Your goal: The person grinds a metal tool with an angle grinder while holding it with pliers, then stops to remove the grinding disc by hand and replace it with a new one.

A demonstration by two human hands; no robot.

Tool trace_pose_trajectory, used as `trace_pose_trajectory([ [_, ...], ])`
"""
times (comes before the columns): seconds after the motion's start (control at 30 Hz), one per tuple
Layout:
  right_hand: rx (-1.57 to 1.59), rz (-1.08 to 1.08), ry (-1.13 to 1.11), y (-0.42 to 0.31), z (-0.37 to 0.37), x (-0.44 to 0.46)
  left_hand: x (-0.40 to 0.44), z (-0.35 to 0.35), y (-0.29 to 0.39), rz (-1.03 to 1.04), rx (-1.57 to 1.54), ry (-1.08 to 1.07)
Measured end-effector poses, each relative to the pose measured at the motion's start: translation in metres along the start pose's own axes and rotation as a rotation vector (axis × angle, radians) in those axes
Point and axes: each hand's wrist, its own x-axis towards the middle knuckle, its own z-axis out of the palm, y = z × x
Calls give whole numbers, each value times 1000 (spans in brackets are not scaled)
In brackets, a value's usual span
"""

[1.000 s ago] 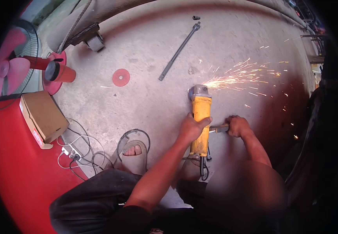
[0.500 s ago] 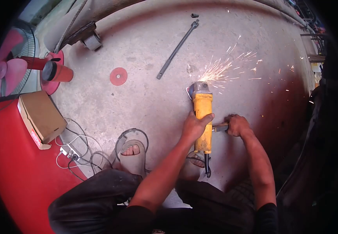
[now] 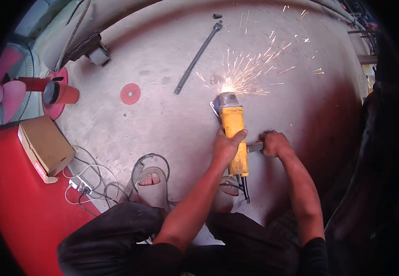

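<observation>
My left hand (image 3: pixel 227 146) is wrapped round the yellow body of an angle grinder (image 3: pixel 233 122). The grinder's grey head points away from me, and bright sparks (image 3: pixel 250 76) spray from it up and to the right. My right hand (image 3: pixel 276 143) is closed round a dark, flat piece (image 3: pixel 255 147) that reaches toward the grinder's right side. Its far end is hidden behind the grinder. A black cord leaves the tool's lower end near my foot.
On the floor lie a long dark bar (image 3: pixel 198 57), a small socket (image 3: pixel 217 16) and a red disc (image 3: pixel 130 94). At left are a pink fan (image 3: pixel 7 94), a red cup (image 3: pixel 68 93), a cardboard box (image 3: pixel 47 143) and a power strip (image 3: pixel 79 186) with tangled cords.
The grinder's head has tilted to the left, and the sparks have swung from rightward to more upward. The floor items have shifted left in view. Both hands keep their hold.
</observation>
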Motion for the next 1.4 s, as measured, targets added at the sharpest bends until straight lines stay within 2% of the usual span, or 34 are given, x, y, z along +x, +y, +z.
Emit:
trace_pose_trajectory([
  [0.07, 7, 6, -1, 1, 1, 0, 8, 4, -16, 7, -36, 87],
  [0.2, 9, 31, -67, -5, -10, 1, 0, -2, -1, 1, -30, 42],
  [0.3, 43, 23, 4, -1, -1, 1, -1, 4, -1, 0, -23, 23],
  [0.37, 32, 30, 12, 2, 5, 1, 1, 8, -9, -13, -70, 108],
  [0.5, 58, 45, -48, -3, -6, 0, 5, 4, -12, 2, -56, 116],
  [0.6, 36, 53, -103, -4, -7, 4, 3, 0, -7, -6, -60, 9],
  [0.77, 30, 41, -17, -3, -3, -2, 3, 11, -17, 3, -93, 135],
  [1.0, 40, 53, -63, -5, -7, 2, 0, 7, -9, -10, -64, 6],
  [1.07, 48, 47, -45, -1, -4, 1, 1, 13, -14, -5, -100, 99],
  [1.2, 22, 65, -49, -3, -4, 2, -1, 13, -13, -17, -120, 151],
  [1.4, 41, 50, -42, -5, -5, 2, 0, 10, -4, 1, -48, 1],
])
